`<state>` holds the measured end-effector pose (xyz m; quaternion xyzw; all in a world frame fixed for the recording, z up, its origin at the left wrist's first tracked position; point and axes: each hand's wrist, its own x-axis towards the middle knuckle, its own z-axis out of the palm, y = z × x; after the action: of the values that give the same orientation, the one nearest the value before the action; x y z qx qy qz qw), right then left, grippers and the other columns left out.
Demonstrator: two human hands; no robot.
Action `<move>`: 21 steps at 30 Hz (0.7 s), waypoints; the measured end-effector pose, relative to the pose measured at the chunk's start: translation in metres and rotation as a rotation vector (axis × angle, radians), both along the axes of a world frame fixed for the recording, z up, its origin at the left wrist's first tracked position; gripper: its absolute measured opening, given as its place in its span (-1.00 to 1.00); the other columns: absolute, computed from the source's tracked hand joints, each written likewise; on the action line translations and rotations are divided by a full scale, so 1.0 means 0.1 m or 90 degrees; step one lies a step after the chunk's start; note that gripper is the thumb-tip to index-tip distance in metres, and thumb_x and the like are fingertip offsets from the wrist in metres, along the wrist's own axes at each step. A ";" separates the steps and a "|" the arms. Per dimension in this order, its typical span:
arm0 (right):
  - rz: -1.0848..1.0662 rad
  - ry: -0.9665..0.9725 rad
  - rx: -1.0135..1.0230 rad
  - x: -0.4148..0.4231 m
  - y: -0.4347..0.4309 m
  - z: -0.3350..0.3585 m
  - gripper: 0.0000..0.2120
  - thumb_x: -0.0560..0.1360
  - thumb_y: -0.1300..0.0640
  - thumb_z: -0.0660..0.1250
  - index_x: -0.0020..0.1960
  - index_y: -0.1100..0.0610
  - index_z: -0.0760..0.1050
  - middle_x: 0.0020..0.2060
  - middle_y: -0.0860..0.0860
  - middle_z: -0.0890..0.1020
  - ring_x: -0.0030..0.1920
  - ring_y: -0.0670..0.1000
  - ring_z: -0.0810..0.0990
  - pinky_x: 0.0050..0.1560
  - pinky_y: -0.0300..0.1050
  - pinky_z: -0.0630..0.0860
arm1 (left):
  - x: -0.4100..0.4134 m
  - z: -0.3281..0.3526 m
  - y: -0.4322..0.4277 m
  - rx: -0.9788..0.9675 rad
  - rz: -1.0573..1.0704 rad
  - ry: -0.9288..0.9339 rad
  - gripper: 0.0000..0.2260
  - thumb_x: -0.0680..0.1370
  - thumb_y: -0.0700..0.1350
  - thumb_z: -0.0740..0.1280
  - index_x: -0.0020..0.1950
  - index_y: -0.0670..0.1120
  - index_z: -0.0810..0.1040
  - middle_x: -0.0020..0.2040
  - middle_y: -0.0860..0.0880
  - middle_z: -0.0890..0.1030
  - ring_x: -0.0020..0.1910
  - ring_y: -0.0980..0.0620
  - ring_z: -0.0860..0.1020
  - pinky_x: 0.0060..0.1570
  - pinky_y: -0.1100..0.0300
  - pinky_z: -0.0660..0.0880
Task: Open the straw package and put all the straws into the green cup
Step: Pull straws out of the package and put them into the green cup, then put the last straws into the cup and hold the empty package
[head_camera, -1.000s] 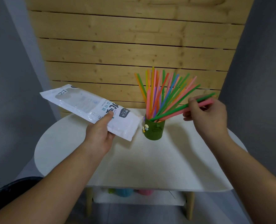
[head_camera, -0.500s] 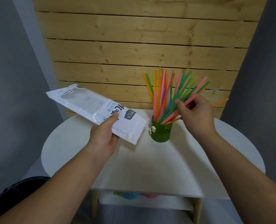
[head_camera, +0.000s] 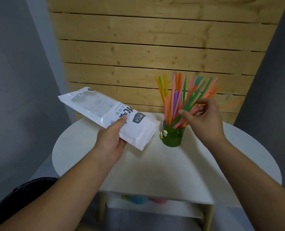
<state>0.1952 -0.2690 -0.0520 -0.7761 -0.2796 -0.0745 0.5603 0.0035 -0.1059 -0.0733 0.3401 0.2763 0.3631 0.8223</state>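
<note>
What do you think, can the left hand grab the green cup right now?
Probably not. The left hand grips the straw bag, so that hand is full. The cup stands just past the bag's end, so it likely could after letting the bag go.

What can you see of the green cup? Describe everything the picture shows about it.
The green cup is a plain cylinder, standing upright on the white table near its back edge. Small pale charms stick to its left side. It holds many colourful straws that fan out above the rim. The right hand touches the straws just above it.
</note>
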 end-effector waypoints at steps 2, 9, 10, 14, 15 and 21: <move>-0.029 -0.022 0.055 -0.08 -0.12 0.04 -0.50 0.32 -0.10 0.57 0.07 0.01 0.36 -0.21 -0.08 0.50 -0.23 -0.14 0.51 -0.19 -0.16 0.49 | -0.04 0.00 -0.01 -0.007 0.003 0.000 -0.73 0.56 -0.28 0.45 0.24 -0.12 0.63 0.01 -0.04 0.79 -0.11 0.04 0.76 -0.25 0.14 0.69; 0.152 0.352 -0.028 -0.87 -0.31 0.01 -0.51 0.51 -0.23 0.33 -0.09 0.23 0.59 -0.26 0.18 0.69 -0.34 0.04 0.66 -0.36 -0.02 0.60 | -0.34 0.03 -0.17 -0.007 -0.062 -0.026 -0.74 0.56 -0.28 0.43 0.25 -0.12 0.65 0.10 -0.10 0.77 0.01 -0.05 0.76 -0.12 0.05 0.71; 0.215 0.466 -0.031 -1.03 -0.26 0.00 -0.49 0.52 -0.25 0.30 -0.01 0.24 0.60 -0.20 0.19 0.72 -0.27 0.08 0.71 -0.31 -0.02 0.62 | -0.42 0.03 -0.21 -0.007 -0.071 -0.027 -0.72 0.56 -0.28 0.43 0.26 -0.12 0.64 0.12 -0.10 0.76 0.03 -0.06 0.75 -0.08 0.03 0.71; 0.358 0.610 0.028 -1.48 -0.06 -0.12 -0.62 0.64 -0.09 0.19 0.13 0.19 0.58 -0.20 0.13 0.75 -0.26 0.13 0.74 -0.29 -0.04 0.63 | -0.77 -0.05 -0.37 -0.014 -0.067 -0.012 -0.72 0.57 -0.28 0.41 0.27 -0.12 0.63 0.15 -0.12 0.75 0.06 -0.09 0.74 0.01 0.01 0.70; 0.366 0.607 0.040 -1.58 -0.01 -0.15 -0.67 0.66 -0.04 0.18 0.13 0.19 0.57 -0.21 0.12 0.75 -0.30 0.12 0.73 -0.32 -0.06 0.62 | -0.90 -0.09 -0.38 -0.024 -0.049 -0.008 -0.73 0.57 -0.28 0.40 0.26 -0.12 0.64 0.14 -0.13 0.75 0.05 -0.09 0.74 0.02 -0.01 0.69; 0.418 0.564 -0.033 -2.19 0.32 -0.46 -0.73 0.64 0.08 0.22 0.02 0.25 0.59 -0.25 0.18 0.74 -0.34 0.12 0.72 -0.39 -0.11 0.61 | -1.78 -0.43 -0.44 -0.121 0.146 -0.007 -0.79 0.68 -0.20 0.28 0.28 -0.17 0.60 0.13 -0.14 0.75 0.02 -0.07 0.75 -0.13 0.08 0.72</move>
<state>-0.0239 -0.2366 -0.0978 -0.6187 -0.2465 0.4445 0.5991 -0.1743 -0.1497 -0.1163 0.2249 0.3422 0.4286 0.8054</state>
